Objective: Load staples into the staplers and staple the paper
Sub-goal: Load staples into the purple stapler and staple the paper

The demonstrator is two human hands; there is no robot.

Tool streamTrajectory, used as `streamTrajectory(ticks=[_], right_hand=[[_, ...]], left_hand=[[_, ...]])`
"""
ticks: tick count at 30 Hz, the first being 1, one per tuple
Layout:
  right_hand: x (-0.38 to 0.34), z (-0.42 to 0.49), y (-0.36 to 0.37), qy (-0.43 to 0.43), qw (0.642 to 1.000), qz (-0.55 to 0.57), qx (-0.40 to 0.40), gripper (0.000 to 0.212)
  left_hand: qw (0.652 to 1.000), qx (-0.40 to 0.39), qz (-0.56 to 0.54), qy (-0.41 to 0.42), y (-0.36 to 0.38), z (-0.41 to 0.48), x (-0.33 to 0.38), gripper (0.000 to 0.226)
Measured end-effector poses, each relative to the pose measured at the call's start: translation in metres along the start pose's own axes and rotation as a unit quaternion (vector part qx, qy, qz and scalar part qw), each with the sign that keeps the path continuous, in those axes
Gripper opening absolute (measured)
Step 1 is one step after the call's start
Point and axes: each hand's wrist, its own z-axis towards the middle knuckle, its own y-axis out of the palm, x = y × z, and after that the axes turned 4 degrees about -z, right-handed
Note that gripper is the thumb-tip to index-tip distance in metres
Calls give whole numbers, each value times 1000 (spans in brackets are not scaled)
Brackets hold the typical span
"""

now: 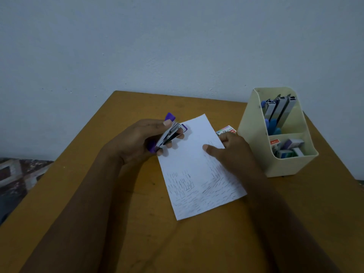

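A purple stapler (170,133) is gripped in the left hand (137,138), with the fingers wrapped beneath it and the thumb laid on its upper part. It is held just above the surface (118,194), at the far left edge of the paper (193,170). Whether the sheet has already been taken into the stapler's mouth cannot be told. The paper lies flat and askew, with many short staple marks in its near half. It is held at its right edge by the right hand (230,150), with the thumb flat on top and the fingers bent at the edge.

The stapling step is judged to be in hand, not the loading. For the next move, the paper's edge must be fed squarely between the stapler's two halves, the sheet kept steady, and the stapler squeezed firmly.

A small staple box (226,130) lies just beyond the right hand. More staplers (275,109) are stood in a cream holder (254,138) to the right.
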Motion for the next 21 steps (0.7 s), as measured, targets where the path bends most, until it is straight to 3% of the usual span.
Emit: streamTrajectory(ticks=[3,7,11,14,21], right_hand=[[2,1,-6,12,996,83,-13,22],[4,1,-7,11,979,203,16,24],[4,4,-5,2,962,260,87,22],[6,6,-4,-10,959,256,123,25],[11,11,-2,-9,945,299,132,26]], left_hand=[[999,-33,26,16,-6,-4,2,34],[996,-61,71,14,-18,-7,4,66],[994,-61,93,12,-27,-11,4,56],[992,-50,116,8,-30,-12,4,60],[989,-28,147,9,-36,-12,3,64]])
